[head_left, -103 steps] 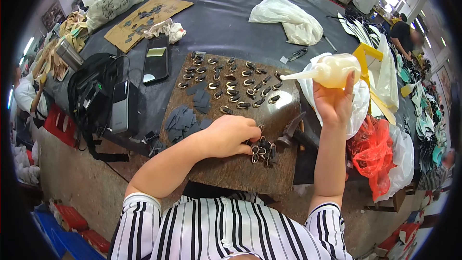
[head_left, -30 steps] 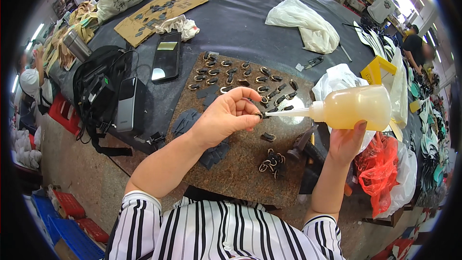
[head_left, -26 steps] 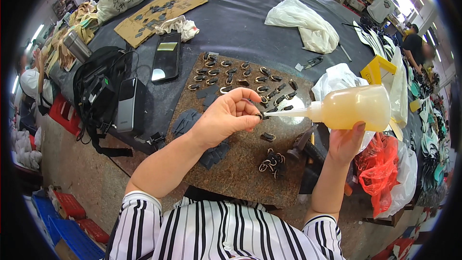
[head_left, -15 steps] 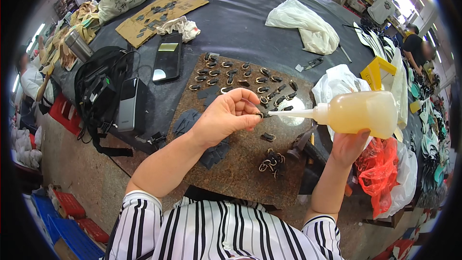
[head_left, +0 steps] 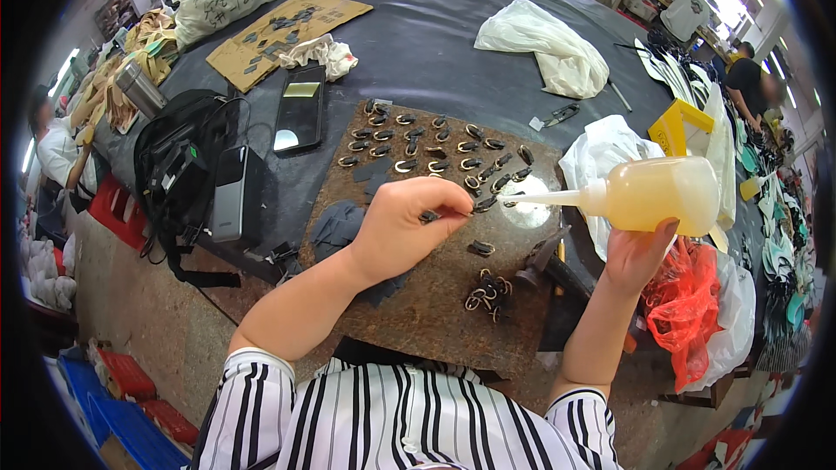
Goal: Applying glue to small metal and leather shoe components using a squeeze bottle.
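Note:
My right hand [head_left: 640, 257] grips a translucent squeeze bottle [head_left: 662, 196] of yellowish liquid from below. The bottle lies on its side in the air, its long thin nozzle [head_left: 549, 198] pointing left. My left hand [head_left: 405, 224] has thumb and forefinger pinched together just left of the nozzle tip; what they hold, if anything, is too small and hidden to make out. A small black piece [head_left: 485, 205] shows beside those fingertips. Below is a brown speckled board [head_left: 418, 326] with rows of black loops with metal rings [head_left: 406, 165] and a heap of similar loops [head_left: 488, 293] near its front.
Dark flat patches [head_left: 335, 228] lie by my left wrist. Left of the board are a phone [head_left: 299, 109], a power bank [head_left: 235, 196] and a black bag [head_left: 170, 144]. White plastic bags [head_left: 544, 43] and a red bag [head_left: 679, 313] lie rightward. Other people work farther off.
The nozzle tip has drawn slightly right, away from my left fingertips. My left hand has turned, its fingers more closed and pointing down toward the board.

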Demonstrator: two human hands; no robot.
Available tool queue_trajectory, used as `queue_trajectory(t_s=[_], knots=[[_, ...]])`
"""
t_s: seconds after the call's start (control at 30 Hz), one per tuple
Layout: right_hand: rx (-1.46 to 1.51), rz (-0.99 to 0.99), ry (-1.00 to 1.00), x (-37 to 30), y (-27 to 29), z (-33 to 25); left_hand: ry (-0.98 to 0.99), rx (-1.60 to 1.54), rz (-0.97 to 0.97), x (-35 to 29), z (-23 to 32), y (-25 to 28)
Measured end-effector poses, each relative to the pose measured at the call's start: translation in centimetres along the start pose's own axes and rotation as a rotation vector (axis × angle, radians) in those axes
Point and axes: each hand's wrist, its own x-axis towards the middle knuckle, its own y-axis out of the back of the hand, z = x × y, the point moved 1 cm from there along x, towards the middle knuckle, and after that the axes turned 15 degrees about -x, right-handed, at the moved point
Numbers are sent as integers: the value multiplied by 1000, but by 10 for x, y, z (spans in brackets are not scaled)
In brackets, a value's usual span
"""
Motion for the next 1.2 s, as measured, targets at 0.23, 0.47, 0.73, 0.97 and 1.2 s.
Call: queue_trajectory(t_s=[0.23, 0.47, 0.73, 0.97, 1.2], knots=[[-54, 20, 20, -3, 3, -1, -482, 418, -139, -1, 5, -5], [-101, 25, 37, -6, 4, -1, -523, 451, -130, 0, 7, -6], [-124, 6, 5, -10, 9, -7, -533, 460, -110, 0, 7, -4], [-176, 58, 43, -5, 10, -5, -590, 492, -113, 0, 9, -5], [-128, -188, 54, -2, 9, -12, -610, 509, -108, -1, 8, -4]])
